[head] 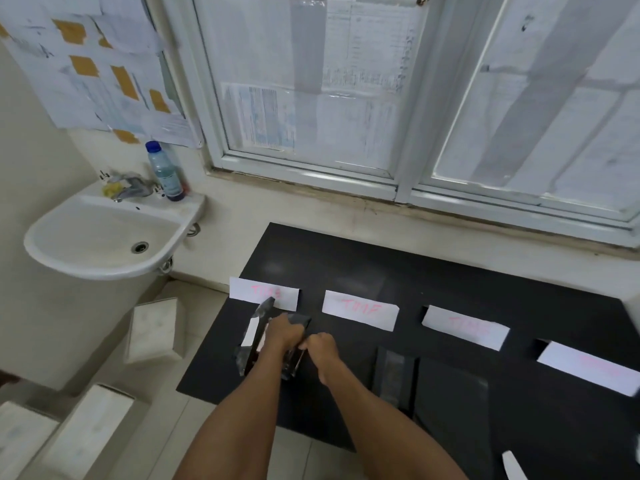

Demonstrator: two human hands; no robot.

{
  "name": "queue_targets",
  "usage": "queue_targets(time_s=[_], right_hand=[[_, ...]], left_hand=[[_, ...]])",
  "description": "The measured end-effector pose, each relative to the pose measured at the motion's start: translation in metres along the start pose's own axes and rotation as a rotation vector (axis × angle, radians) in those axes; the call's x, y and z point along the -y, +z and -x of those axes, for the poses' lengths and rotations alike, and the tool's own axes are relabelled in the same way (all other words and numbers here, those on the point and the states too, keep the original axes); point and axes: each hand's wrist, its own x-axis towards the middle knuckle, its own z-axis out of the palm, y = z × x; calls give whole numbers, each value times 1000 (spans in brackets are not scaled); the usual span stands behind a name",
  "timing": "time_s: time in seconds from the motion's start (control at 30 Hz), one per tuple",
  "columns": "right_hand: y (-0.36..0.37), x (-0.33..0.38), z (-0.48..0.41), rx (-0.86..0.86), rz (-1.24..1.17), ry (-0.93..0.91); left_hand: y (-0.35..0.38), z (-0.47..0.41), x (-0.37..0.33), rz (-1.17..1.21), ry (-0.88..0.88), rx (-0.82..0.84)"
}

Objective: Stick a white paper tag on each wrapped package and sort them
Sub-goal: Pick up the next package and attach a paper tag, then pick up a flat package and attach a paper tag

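A black wrapped package (258, 341) with a white paper tag (251, 332) on it lies at the left end of the black table (433, 282), just below the leftmost white label (263, 293). My left hand (284, 332) grips the top of this package. My right hand (322, 348) pinches its right edge. More black wrapped packages (393, 375) lie to the right, near the front of the table. Three other white labels with pink writing (360, 310) (465, 327) (588, 370) lie in a row across the table.
A white sink (104, 237) with a tap and a blue-capped bottle (164, 171) hangs on the wall at left. White boxes (154, 329) sit on the floor beside the table. A papered window runs behind. A white paper strip (512, 465) lies at bottom right.
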Motion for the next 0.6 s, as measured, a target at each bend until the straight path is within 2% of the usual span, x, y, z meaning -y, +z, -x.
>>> queue_targets(time_s=[0.2, 0.43, 0.6], right_hand=[[-75, -4, 8, -187, -137, -45], [-154, -42, 14, -365, -170, 65], [-176, -66, 18, -313, -138, 155]], left_hand=[[47, -8, -24, 59, 53, 125], [136, 10, -51, -68, 85, 326], [166, 30, -57, -88, 83, 454]])
